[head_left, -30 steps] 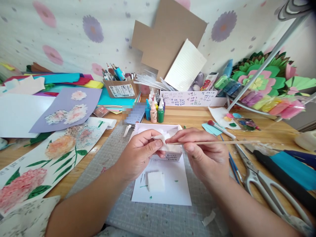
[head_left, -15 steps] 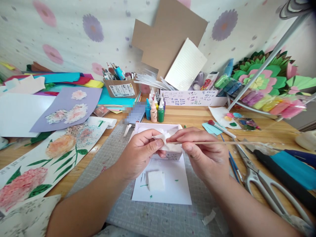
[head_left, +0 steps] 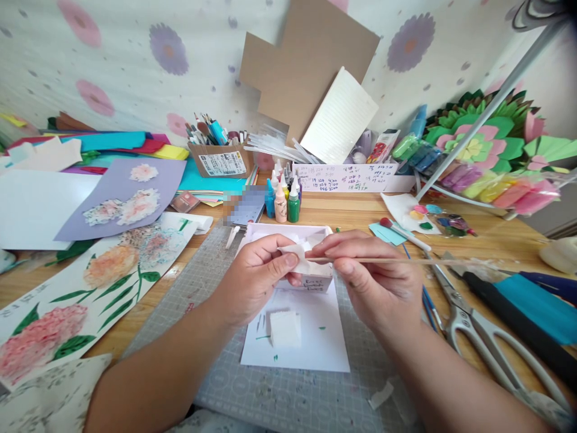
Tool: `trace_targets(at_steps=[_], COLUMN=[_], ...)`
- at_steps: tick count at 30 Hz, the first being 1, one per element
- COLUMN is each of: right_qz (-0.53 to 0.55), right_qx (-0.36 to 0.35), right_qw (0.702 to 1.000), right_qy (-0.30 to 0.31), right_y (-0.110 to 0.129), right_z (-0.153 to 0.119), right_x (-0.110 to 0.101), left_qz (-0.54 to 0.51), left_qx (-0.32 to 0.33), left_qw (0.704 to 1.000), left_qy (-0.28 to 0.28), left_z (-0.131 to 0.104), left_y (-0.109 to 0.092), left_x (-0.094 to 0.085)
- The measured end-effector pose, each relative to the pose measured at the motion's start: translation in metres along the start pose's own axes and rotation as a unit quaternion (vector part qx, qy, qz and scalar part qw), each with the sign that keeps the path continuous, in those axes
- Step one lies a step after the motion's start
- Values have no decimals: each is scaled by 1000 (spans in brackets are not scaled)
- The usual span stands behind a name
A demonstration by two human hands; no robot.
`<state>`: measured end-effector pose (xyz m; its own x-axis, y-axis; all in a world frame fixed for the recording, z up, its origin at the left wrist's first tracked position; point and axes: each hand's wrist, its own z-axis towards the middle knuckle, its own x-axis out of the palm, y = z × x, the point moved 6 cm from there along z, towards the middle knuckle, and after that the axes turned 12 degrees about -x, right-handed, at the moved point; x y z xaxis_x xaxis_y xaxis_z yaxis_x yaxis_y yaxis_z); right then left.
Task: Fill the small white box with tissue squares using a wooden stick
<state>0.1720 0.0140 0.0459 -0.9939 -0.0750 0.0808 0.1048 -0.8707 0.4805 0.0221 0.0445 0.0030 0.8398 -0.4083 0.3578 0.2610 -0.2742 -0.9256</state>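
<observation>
My left hand [head_left: 264, 273] pinches a small piece of white tissue [head_left: 295, 249] between thumb and fingers. A thin wooden stick [head_left: 383, 260] lies level in my right hand [head_left: 376, 270], gripped by thumb and fingertips, and its left tip meets the tissue. Both hands are over a white box [head_left: 315, 282] with handwriting on its front and white pieces inside, partly hidden by the hands. In front of it, a stack of white tissue squares [head_left: 285, 329] rests on a white sheet [head_left: 315, 355] with green marks.
Under the sheet is a grey cutting mat [head_left: 252, 397]. Paint bottles [head_left: 282, 201] and a pen box [head_left: 220, 159] stand behind. Flower pictures [head_left: 112, 264] lie left; large scissors [head_left: 478, 331], brushes [head_left: 428, 307] and a paint palette [head_left: 408, 210] lie right.
My right hand has shifted slightly to the right with the stick, opening a small gap between its fingertips and the tissue. My left hand has barely moved.
</observation>
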Motion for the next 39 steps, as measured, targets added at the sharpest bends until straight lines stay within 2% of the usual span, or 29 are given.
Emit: trace_targets(at_steps=[32,39], right_qz=[-25,-42], right_qx=[-1,-5], right_qw=[1000,999], right_qy=[9,27], right_y=[2,4], right_z=[-2,2], right_x=[-1,1], left_qz=[11,5], left_qx=[-9,-9], left_qw=[1000,1000], left_qy=[-6,-9], left_z=[0,0], left_y=[1,1], left_x=[0,0])
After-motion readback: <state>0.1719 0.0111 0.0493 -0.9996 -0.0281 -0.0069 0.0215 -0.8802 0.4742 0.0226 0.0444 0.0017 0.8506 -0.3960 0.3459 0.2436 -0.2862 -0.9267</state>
